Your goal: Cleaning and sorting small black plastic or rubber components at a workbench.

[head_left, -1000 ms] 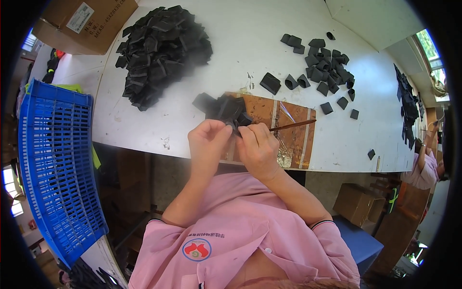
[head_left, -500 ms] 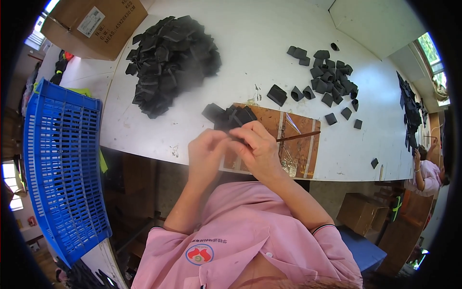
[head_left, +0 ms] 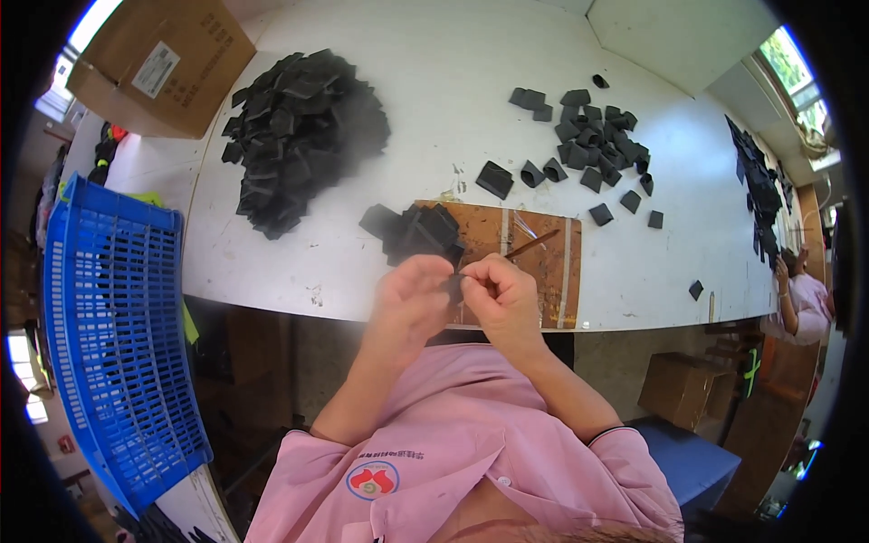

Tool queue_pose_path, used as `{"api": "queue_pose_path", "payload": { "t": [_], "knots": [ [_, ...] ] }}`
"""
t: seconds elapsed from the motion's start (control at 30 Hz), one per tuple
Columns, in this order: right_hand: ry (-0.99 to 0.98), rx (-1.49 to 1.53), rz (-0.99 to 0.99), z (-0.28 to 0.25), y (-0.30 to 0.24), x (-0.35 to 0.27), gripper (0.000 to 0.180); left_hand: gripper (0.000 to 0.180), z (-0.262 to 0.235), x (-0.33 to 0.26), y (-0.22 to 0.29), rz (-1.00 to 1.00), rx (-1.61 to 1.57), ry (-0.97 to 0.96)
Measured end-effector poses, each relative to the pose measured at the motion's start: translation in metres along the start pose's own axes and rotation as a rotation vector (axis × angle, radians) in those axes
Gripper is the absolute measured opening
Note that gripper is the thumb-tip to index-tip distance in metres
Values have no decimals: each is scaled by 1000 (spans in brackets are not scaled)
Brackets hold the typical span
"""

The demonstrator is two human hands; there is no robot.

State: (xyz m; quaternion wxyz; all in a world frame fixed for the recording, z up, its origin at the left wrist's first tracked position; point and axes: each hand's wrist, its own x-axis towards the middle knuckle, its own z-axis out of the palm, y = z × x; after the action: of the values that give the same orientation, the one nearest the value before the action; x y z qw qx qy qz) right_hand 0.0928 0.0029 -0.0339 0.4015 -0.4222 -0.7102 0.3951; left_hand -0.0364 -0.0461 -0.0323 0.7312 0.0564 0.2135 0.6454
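A wide white worktable (head_left: 434,118) fills the upper part of the view, and the person in a pink shirt sits at its near edge. Both forearms come up from below and meet in front of the chest, just at the table edge. The left hand (head_left: 412,294) is bent at the wrist, its fingers curled and closed on a small black piece (head_left: 454,282) from the left side. The right hand (head_left: 502,294) meets it from the right side; its fingertips pinch the same piece, and it holds also a thin brown stick (head_left: 534,242) that points up and to the right, away from the hands. The two hands are touching each other around the piece, so most of it is hidden.

Directly beyond the hands lies a brown board (head_left: 543,271) on the table, and on its left part is a small stack of black pieces (head_left: 416,231), just above the left hand. Far beyond the left hand is a big heap of black pieces (head_left: 299,136). Beyond the right hand, well apart, many folded black pieces (head_left: 588,136) are scattered. To the left of the left arm stands a blue plastic crate (head_left: 109,335), and a cardboard box (head_left: 163,63) sits at the far left corner.
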Motion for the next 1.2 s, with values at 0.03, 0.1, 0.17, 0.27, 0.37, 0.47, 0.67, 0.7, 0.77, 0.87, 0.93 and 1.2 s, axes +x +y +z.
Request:
{"api": "queue_pose_path", "payload": {
  "t": [0.03, 0.1, 0.17, 0.27, 0.37, 0.47, 0.67, 0.7, 0.77, 0.87, 0.93, 1.2],
  "knots": [
    [-99, 395, 359, -10, 3, -1, 2, 19, -2, 2, -9, 176, 419, 104],
    [-254, 949, 747, -23, 2, -2, 7, 18, 3, 4, -25, 410, 980, 280],
    [-270, 1145, 778, -31, 3, -3, 10, 17, 9, 12, -38, 633, 1192, 258],
    [-275, 1211, 782, -45, -1, -3, 19, 15, 25, 17, -40, 660, 1186, 252],
    [-295, 890, 626, -67, -9, 6, 24, 14, 34, 24, -27, 134, 389, 105],
    [-312, 705, 415, -82, -37, 34, 26, 16, 53, 29, -8, -218, -295, -340],
    [-483, 895, 399, -69, 3, 51, 27, 12, 46, 46, -4, -175, -90, -66],
    [-435, 866, 397, -69, 2, 45, 28, 11, 45, 42, -9, -117, 33, -38],
    [-427, 760, 396, -75, -8, 49, 26, 9, 50, 41, -16, 98, 312, 36],
    [-157, 404, 138, -71, -7, 48, 24, 28, 64, 49, -21, 598, 789, 74],
    [97, 146, -106, -70, -8, 41, 25, 28, 67, 52, -10, 720, 1047, -52],
    [158, -147, -394, -63, -24, 30, 32, 9, 60, 47, -16, 673, 605, -178]
  ]
}}
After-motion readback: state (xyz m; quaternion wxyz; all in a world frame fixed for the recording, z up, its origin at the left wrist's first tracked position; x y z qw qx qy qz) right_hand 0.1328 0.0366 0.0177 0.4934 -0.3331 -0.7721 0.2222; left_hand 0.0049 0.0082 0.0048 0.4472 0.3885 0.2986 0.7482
